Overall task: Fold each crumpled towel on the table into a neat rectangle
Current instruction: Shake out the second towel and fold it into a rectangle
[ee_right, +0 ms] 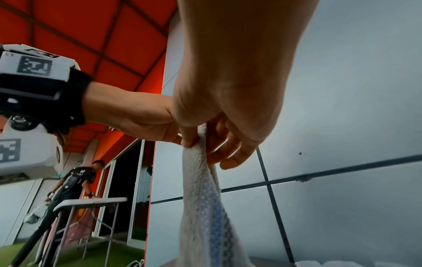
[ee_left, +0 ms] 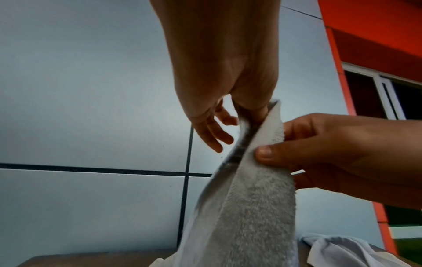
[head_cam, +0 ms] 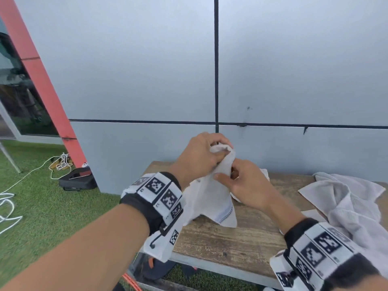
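Observation:
A white towel with a blue-stitched hem hangs above the wooden table, and its lower corners touch the tabletop. My left hand grips its bunched top edge. Just below, my right hand pinches the same edge between thumb and fingers. In the left wrist view the towel drops from my left hand, with the right thumb pressed on the cloth. The right wrist view shows my right hand pinching the towel. A second crumpled white towel lies on the table's right side.
A grey panelled wall stands right behind the table. On the grass to the left lie a black bag and white cables. Dark gear sits under the table. A person stands at a folding table far left.

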Tool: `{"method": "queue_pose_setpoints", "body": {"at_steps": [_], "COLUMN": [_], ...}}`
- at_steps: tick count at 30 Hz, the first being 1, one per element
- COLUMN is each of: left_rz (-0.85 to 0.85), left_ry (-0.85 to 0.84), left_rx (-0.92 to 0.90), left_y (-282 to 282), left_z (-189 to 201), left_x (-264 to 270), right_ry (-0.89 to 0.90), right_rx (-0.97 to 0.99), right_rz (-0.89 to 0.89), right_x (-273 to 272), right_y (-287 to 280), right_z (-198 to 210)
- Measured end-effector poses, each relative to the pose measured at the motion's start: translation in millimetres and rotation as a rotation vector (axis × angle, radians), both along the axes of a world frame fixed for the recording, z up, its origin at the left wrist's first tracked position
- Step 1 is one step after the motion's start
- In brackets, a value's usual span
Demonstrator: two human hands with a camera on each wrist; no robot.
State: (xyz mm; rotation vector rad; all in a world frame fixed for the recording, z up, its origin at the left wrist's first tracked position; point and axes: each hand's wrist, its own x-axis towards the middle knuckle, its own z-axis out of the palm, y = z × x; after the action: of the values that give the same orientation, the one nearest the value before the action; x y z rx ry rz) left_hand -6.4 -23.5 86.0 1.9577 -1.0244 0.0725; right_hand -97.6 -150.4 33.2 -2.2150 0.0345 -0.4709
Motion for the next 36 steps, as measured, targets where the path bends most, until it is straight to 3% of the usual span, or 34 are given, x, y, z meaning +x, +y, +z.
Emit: {"method": "queue_pose_setpoints", "body": {"at_steps": [4, 6, 10, 16, 20, 26, 32, 36], "left_rz": [0.243, 0.267, 0.013, -0.082, -0.124, -0.171, -0.178, -0.227], "left_ry": [-0.008, 0.035, 0.24, 0.167, 0.161, 0.177, 0.197, 0.223], "left_rx": [0.007, -0.005, -0.007, 0.013, 0.104, -0.003, 0.07, 0.109], "left_y": [-6.4, -5.2, -2.7, 1.1, -0.6, -8.7, -8.0, -6.3], "left_z": [-8.9, -13.0, -27.8, -30.9, -30.2, -29.8, -20.7, -16.0], "left_x": [2.7, -0.2, -12.0, -16.7, -20.6, -38.5, -50.6, -54.3], "right_ry": [-0.008, -0.022, -0.039, 0.015, 0.056, 0.119, -0.045, 0.013], "right_rx": [0.172, 0.299, 0.531, 0.475, 0.582, 0.504, 0.207, 0.057], "right_rz": [-0.083, -0.102, -0.097, -0.05, -0.027, 0.027, -0.23, -0.072], "right_x": [-3.3, -6.7, -16.7, -30.7, -41.0, -55.3, -50.5, -46.5], "right_y": [0.8, -1.2, -2.5, -10.9, -17.5, -21.5, -26.3, -25.4], "right_z": [1.7, 6.1, 17.2, 15.3, 17.0, 26.5, 24.0, 26.5]}}
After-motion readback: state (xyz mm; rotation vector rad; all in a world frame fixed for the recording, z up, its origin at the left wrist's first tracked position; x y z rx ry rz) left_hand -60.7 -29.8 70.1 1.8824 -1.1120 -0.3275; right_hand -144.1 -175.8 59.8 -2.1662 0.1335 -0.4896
